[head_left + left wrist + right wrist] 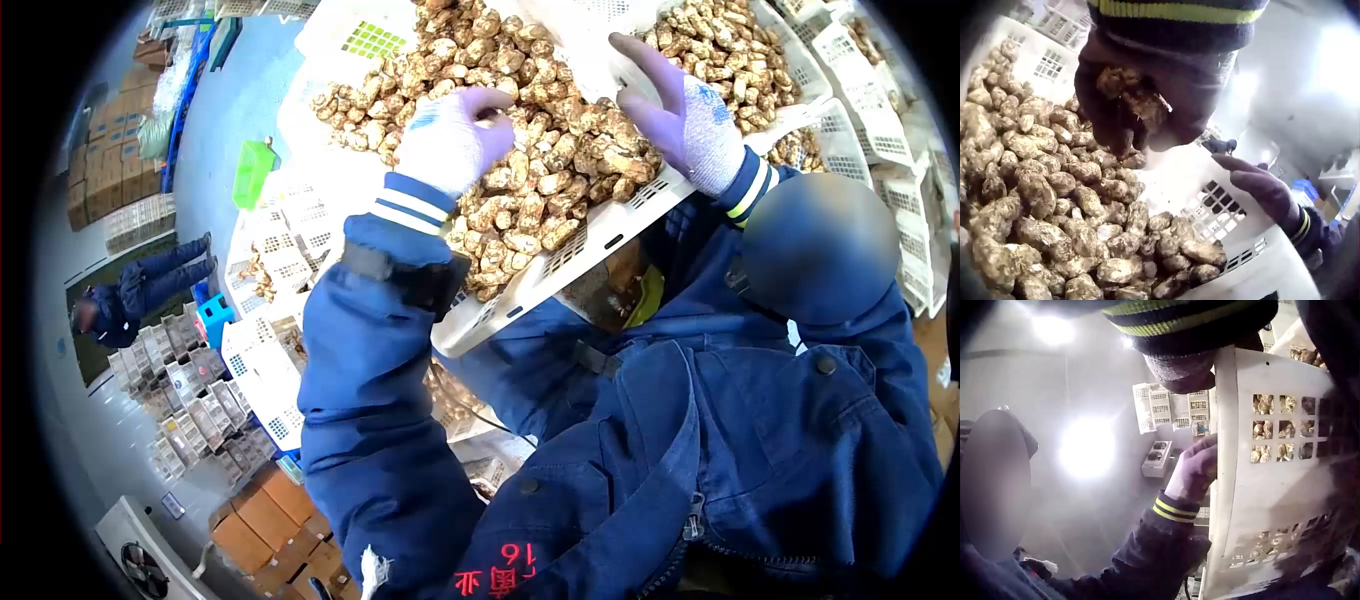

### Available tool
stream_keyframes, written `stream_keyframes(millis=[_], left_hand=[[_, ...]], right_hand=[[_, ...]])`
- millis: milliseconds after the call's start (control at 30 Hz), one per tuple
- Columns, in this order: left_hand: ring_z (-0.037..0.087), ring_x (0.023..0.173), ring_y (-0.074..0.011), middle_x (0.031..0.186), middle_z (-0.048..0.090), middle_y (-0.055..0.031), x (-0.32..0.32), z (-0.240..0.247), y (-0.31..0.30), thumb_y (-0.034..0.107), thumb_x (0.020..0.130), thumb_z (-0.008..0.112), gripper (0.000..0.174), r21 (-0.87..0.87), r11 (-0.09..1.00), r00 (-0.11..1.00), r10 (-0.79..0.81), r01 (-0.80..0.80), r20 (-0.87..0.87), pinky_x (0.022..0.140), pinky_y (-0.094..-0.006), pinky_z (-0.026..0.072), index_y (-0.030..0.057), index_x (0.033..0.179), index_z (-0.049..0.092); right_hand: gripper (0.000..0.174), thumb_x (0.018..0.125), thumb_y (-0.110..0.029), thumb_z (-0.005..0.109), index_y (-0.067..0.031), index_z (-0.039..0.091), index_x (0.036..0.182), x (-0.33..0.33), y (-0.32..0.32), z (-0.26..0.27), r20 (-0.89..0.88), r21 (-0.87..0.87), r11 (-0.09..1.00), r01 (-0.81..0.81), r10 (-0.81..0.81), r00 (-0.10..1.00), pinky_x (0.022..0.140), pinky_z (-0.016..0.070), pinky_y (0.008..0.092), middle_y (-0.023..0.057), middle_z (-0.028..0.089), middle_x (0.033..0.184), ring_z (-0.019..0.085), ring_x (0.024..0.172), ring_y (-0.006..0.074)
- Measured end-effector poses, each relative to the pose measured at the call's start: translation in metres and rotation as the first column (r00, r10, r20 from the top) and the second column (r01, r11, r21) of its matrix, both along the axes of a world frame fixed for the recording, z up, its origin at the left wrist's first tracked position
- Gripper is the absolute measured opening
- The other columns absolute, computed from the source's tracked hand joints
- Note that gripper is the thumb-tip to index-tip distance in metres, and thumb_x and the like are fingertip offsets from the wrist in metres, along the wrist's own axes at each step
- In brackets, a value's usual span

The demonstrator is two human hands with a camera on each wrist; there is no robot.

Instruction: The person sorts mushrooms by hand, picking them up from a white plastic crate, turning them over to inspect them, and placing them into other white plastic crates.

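A white slotted crate [560, 268] stands before me, heaped with soil-mottled, egg-shaped lumps [530, 190] that look like mushrooms. Over the left part of the heap is my left hand [455, 140] in a white and purple glove, thumb and fingers curled. In the left wrist view, brown mushrooms [1141, 106] show in its curled grasp. My right hand [690, 120], gloved alike, is over the crate's right side with thumb and fingers spread apart and nothing between them. The right wrist view shows only part of my right hand [1182, 372], above the crate's wall [1285, 487].
A second heap of mushrooms [725, 60] lies at the upper right, beside stacked white crates [865, 90]. A green basket [254, 172] stands to the left. Farther off are a person in dark clothes [150, 285], crate stacks and cardboard boxes [265, 515].
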State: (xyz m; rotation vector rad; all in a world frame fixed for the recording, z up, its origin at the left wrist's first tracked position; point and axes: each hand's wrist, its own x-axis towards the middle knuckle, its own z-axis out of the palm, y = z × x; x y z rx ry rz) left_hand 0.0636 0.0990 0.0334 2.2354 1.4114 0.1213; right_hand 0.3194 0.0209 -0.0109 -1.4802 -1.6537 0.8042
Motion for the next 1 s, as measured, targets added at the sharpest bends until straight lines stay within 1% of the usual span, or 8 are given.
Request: stream_keyframes(millis=[167, 300, 467, 633, 667, 800, 833, 1000], left_hand=[[0.061, 0.111, -0.0275, 0.128, 0.06, -0.0073, 0.029, -0.033, -0.002, 0.023, 0.08, 0.064, 0.039, 0.001, 0.901, 0.766, -0.368, 0.433, -0.528, 0.095, -0.0388, 0.0472, 0.017, 0.118, 0.065], [0.063, 0.101, -0.0301, 0.114, 0.063, -0.0096, 0.021, -0.046, 0.003, 0.026, 0.079, 0.067, 0.032, 0.034, 0.92, 0.816, -0.329, 0.391, -0.475, 0.089, -0.0406, 0.0499, 0.0133, 0.109, 0.068], [0.065, 0.098, -0.0316, 0.105, 0.067, -0.0145, -0.006, -0.015, 0.017, 0.027, 0.08, 0.066, 0.028, 0.018, 1.0, 0.912, -0.009, 0.018, -0.409, 0.086, -0.0393, 0.0504, 0.0104, 0.101, 0.071], [0.065, 0.103, -0.0284, 0.112, 0.066, -0.0125, -0.021, -0.004, 0.016, 0.026, 0.082, 0.063, 0.033, 0.27, 0.962, 0.89, 0.104, 0.023, -0.445, 0.091, -0.0409, 0.0501, 0.0131, 0.113, 0.069], [0.065, 0.101, -0.0291, 0.112, 0.067, -0.0125, -0.005, 0.001, 0.014, 0.027, 0.083, 0.061, 0.032, 0.168, 0.986, 0.93, 0.06, 0.002, -0.361, 0.09, -0.041, 0.0502, 0.0161, 0.112, 0.07], [0.065, 0.102, -0.0311, 0.107, 0.068, -0.0157, 0.05, -0.035, 0.025, 0.032, 0.081, 0.065, 0.036, 0.06, 0.994, 0.956, -0.068, 0.088, -0.285, 0.09, -0.0406, 0.0499, 0.0103, 0.109, 0.068], [0.064, 0.103, -0.0311, 0.108, 0.068, -0.0164, 0.059, -0.047, 0.028, 0.031, 0.081, 0.065, 0.037, 0.025, 0.991, 0.932, -0.112, 0.128, -0.344, 0.091, -0.0408, 0.0498, 0.0084, 0.111, 0.066], [0.061, 0.111, -0.0306, 0.121, 0.062, -0.0202, 0.064, -0.06, 0.027, 0.027, 0.077, 0.068, 0.057, -0.093, 0.995, 0.922, -0.012, -0.027, -0.388, 0.098, -0.041, 0.0464, 0.0034, 0.127, 0.055]], right_hand=[[0.054, 0.093, -0.018, 0.055, -0.0017, 0.041, 0.142, -0.002, -0.001, 0.001, -0.066, 0.07, 0.998, 0.005, 0.0, 0.998, 0.083, 0.0473, 0.0276, 0.013, 0.06, 0.116, 0.057, 0.092, 0.0129], [0.053, 0.092, -0.016, 0.055, -0.0031, 0.042, 0.142, -0.001, -0.002, 0.006, -0.052, 0.08, 0.997, 0.009, -0.005, 0.999, 0.069, 0.0463, 0.0259, 0.007, 0.061, 0.1, 0.051, 0.074, 0.0088], [0.055, 0.094, -0.02, 0.055, -0.0059, 0.039, 0.145, -0.001, -0.002, 0.003, -0.102, 0.086, 0.996, -0.001, 0.01, 0.995, 0.063, 0.0432, 0.0238, 0.0037, 0.059, 0.093, 0.048, 0.069, 0.0065], [0.057, 0.093, -0.023, 0.055, -0.0044, 0.039, 0.145, -0.001, 0.0, 0.002, -0.004, 0.101, 0.995, 0.005, -0.005, 1.0, 0.082, 0.0483, 0.0315, 0.0137, 0.063, 0.11, 0.058, 0.086, 0.0162], [0.058, 0.092, -0.023, 0.055, -0.0043, 0.039, 0.144, -0.001, 0.003, -0.01, 0.03, 0.229, 0.973, 0.012, -0.02, 0.999, 0.089, 0.0471, 0.033, 0.0163, 0.061, 0.118, 0.06, 0.099, 0.0199], [0.058, 0.09, -0.021, 0.055, -0.0023, 0.039, 0.143, -0.002, -0.001, 0.01, 0.005, 0.035, 0.999, 0.003, -0.003, 1.0, 0.104, 0.0391, 0.0368, 0.0227, 0.054, 0.134, 0.052, 0.125, 0.0297], [0.051, 0.09, -0.02, 0.056, -0.001, 0.046, 0.137, -0.004, 0.0, 0.007, 0.005, 0.138, 0.99, 0.04, -0.041, 0.999, 0.097, 0.0463, 0.0398, 0.0274, 0.059, 0.123, 0.058, 0.116, 0.0382], [0.053, 0.089, -0.02, 0.057, -0.0017, 0.045, 0.138, -0.004, 0.0, 0.007, -0.087, 0.114, 0.993, 0.026, -0.016, 0.996, 0.097, 0.046, 0.0397, 0.0271, 0.059, 0.124, 0.058, 0.115, 0.0381]])
